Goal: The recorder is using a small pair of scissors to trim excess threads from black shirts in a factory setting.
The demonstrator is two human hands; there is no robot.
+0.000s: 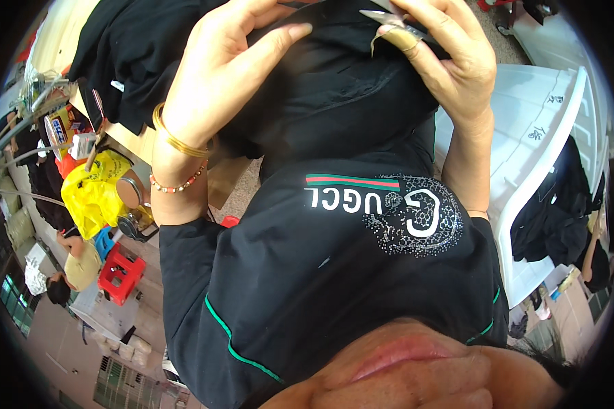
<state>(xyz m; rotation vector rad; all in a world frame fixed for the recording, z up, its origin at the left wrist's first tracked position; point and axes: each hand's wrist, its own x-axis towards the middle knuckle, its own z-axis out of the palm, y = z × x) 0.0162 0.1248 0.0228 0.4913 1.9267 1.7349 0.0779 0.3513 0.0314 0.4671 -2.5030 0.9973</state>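
By the edge of the counter (134, 141), trimming black cloth (334, 82) seems underway: the right hand (457, 65) grips snips (382, 17), the left hand's (232, 65) hold is unclear, and cutting likely needs tautness.

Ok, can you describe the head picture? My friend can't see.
Left hand and right hand over black cloth, the right holding what look like scissors. A yellow bag and red stool are left, a white tub right.

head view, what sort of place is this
Probably a garment workshop: black cloth on a table, a metal cutting tool in the right hand, and a white tub with dark cloth.
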